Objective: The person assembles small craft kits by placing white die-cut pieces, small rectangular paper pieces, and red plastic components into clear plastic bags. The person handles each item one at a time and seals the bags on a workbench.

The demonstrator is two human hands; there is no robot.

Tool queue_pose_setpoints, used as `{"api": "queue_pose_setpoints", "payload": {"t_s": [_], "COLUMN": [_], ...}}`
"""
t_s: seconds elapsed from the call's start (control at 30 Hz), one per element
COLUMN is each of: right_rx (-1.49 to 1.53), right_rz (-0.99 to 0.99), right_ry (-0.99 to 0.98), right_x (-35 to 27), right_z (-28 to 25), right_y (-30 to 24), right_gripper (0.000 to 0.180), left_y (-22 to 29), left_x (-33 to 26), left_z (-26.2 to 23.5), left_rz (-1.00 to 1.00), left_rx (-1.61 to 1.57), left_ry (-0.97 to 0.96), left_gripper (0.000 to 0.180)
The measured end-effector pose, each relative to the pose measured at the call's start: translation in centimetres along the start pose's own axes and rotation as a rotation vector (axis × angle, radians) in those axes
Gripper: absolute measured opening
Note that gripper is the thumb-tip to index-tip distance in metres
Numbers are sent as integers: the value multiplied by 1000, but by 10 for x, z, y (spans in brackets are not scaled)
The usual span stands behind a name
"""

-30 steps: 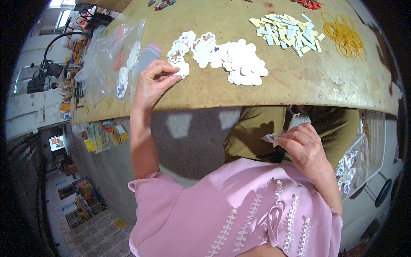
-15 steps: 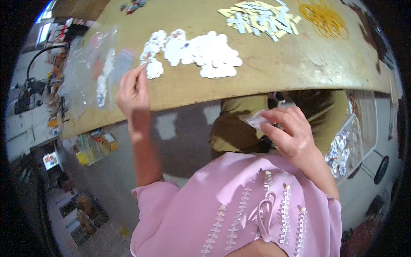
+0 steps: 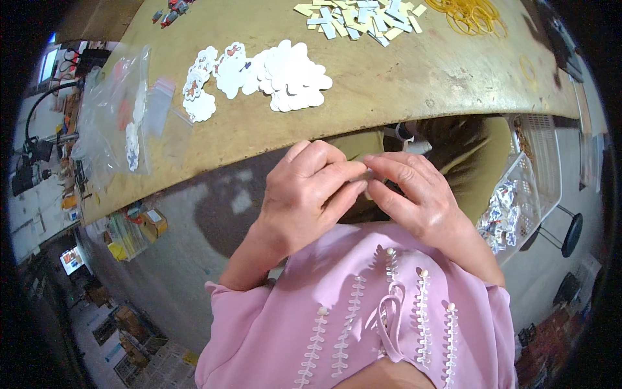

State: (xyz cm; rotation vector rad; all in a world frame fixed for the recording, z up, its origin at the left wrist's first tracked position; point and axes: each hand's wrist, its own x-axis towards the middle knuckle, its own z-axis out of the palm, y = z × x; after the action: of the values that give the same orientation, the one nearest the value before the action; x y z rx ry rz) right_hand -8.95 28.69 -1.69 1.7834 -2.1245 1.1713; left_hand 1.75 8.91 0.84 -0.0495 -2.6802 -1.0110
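Observation:
In front of my chest, below the table's near edge, my left hand (image 3: 311,191) and my right hand (image 3: 418,194) meet with their fingertips pinched together. A small clear plastic bag (image 3: 369,175) sits between the fingertips, mostly covered by them. What else my left fingers pinch is hidden. Beyond the hands, on the table (image 3: 246,133), lies a heap of white scalloped paper cutouts (image 3: 291,78). To its left are smaller groups of printed white cutouts (image 3: 199,84).
On the table's left lie a large clear plastic bag (image 3: 107,120) and flat small bags (image 3: 159,107). Yellow and grey strips (image 3: 359,19) and yellow rubber bands (image 3: 476,16) lie at the far side. At my right stands a white crate (image 3: 549,165) beside bagged printed pieces (image 3: 504,217).
My left hand has come from the printed cutouts on the table back to my right hand. The right hand has shifted slightly left, and the fingertips now meet. The view has shifted a little.

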Motion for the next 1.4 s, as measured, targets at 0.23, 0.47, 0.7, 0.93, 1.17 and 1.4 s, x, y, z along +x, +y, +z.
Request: {"api": "queue_pose_setpoints", "payload": {"t_s": [0.23,0.47,0.7,0.93,1.17,1.4], "right_rx": [-16,-39,27,-17,27,-42], "right_rz": [-4,98,146,106,293,179], "right_ry": [-20,-150,-222,-178,-166,-146], "right_x": [0,1,-1,-8,-18,-17], "right_z": [-5,-18,-21,-12,-13,-21], "right_y": [4,1,9,13,14,28], "right_gripper": [25,24,27,32,22,20], "left_y": [-12,-18,-59,-223,-288,-229], "left_x": [-1,11,56,187,224,171], "left_z": [-6,-10,-33,-106,-107,-121], "left_rz": [81,436,321,-139,-168,-322], "left_rx": [48,89,-233,454,652,172], "left_ry": [-108,-55,-293,304,222,30], "left_gripper": [20,14,13,35,35,27]}}
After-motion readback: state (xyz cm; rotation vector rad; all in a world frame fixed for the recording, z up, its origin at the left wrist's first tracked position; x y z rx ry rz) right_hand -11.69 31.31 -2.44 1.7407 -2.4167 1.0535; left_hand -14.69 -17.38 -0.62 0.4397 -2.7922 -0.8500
